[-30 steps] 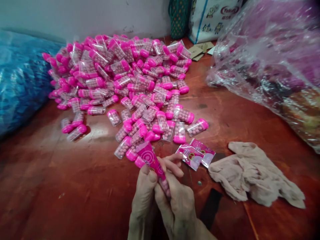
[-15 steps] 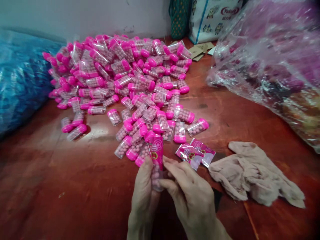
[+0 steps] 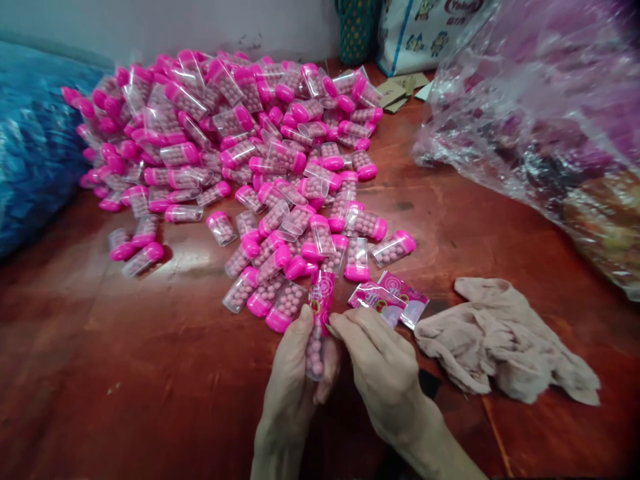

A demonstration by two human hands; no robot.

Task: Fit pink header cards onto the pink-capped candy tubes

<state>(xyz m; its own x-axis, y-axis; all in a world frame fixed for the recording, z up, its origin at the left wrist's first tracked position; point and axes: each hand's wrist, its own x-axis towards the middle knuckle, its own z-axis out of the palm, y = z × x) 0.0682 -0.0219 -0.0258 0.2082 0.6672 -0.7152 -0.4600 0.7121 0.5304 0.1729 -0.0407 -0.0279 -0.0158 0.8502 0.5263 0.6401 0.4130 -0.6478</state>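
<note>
The bead container (image 3: pixel 315 357), tilted to the left one second ago, now stands nearly upright, gripped by the left hand (image 3: pixel 293 373) before the pile (image 3: pixel 180 155). The right hand (image 3: pixel 385 373) touches the pink sleeve (image 3: pixel 322 293), whether pinching one cannot tell; the container's lower part shows uncovered, so sleeving seems partial.

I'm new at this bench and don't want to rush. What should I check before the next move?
1. Bead container gripped by the left hand: ok.
2. Printed wrapper covering the whole container: not ok, the near end is uncovered.
3. Right hand pinching the wrapper's edge: cannot tell, though its fingers are there.
4. Far end capped: cannot tell, the wrapper hides it.
5. Flat wrappers close by: ok, two overlap beside the right hand.
6. Cloth clear of both hands: ok.
</note>
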